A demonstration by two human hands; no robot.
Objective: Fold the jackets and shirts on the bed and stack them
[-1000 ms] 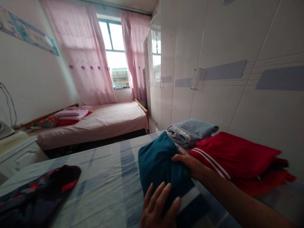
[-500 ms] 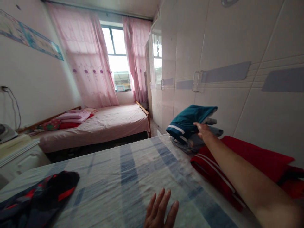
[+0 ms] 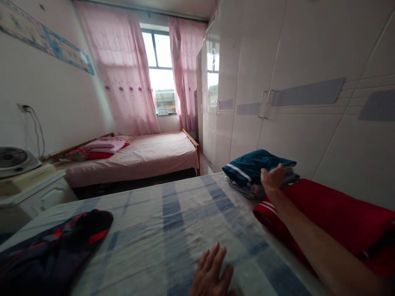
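Folded teal garment [image 3: 256, 164]: soft matt cloth, lying smooth on top. Red garment [image 3: 333, 213]: matt knit cloth, white stripes showing. Bedsheet [image 3: 173, 230]: woven cotton, matt, lightly creasing. Wardrobe doors [image 3: 308, 61]: glossy white laminate, reflecting light. Far curtains [image 3: 129, 82]: sheer pink fabric.

head cam | fwd/down over bed [image 3: 173, 230] | near | far end prob. window [image 3: 160, 70]

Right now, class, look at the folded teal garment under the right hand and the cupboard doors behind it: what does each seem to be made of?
Teal garment: soft cloth, probably a knit, matte, folding in rounded edges, with a white stripe. The right hand rests against it. Cupboard doors: hard glossy panels, perhaps laminate or lacquered board; they mirror the window light. Their handles look like bright metal.
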